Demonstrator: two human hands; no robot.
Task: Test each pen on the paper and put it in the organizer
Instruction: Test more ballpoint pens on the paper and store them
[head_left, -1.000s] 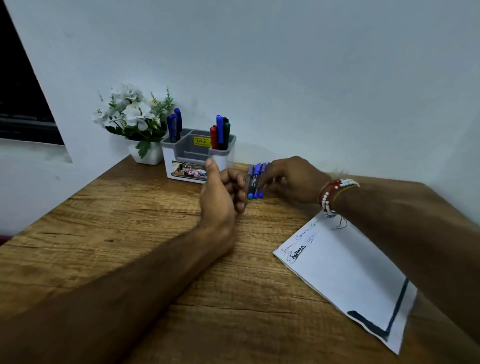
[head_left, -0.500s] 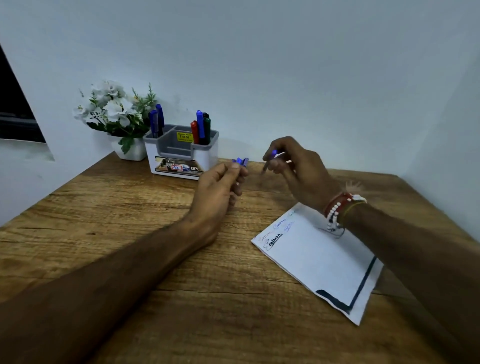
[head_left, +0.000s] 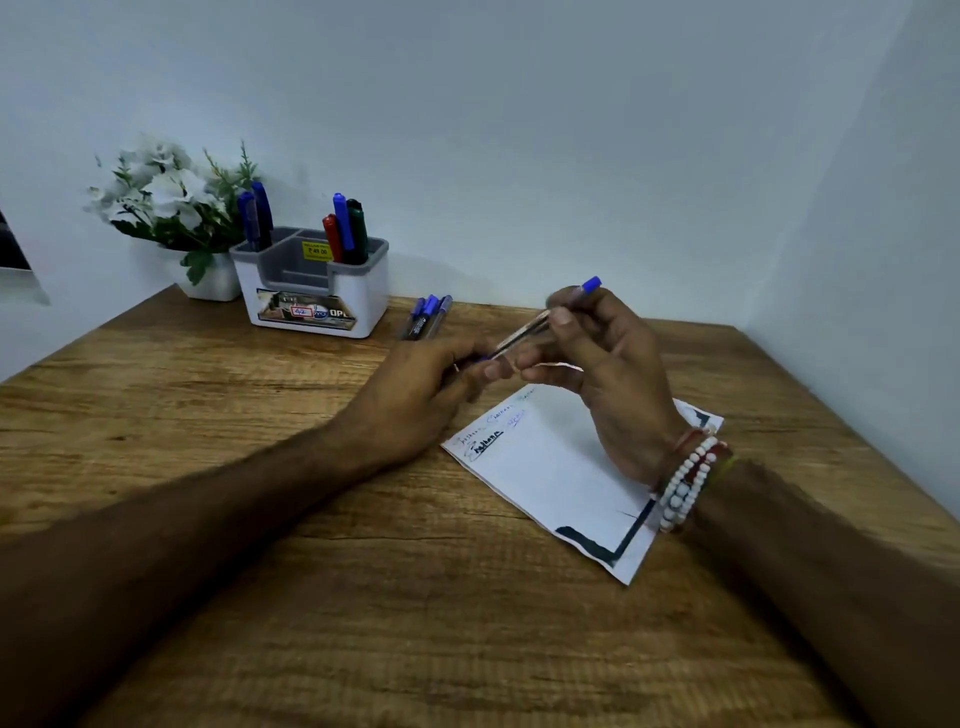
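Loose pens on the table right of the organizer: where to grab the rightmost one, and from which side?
Best bet: pinch the rightmost pen at mid-barrel, from above and its right. It lies flat, blue cap toward the wall, tight against its neighbours on the left, with the organizer beyond them; only its right flank faces bare table.

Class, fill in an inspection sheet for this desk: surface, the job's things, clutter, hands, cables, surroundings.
Surface: wooden table, grained.
Job's things: paper with scribbles; organizer with standing pens; loose pens lying beside it.
Clutter: flower pot left of the organizer.
Hands: right hand grips a pen; left hand pinches its lower end.
Cables: nothing seen.
Surroundings: plain walls meeting at a corner.
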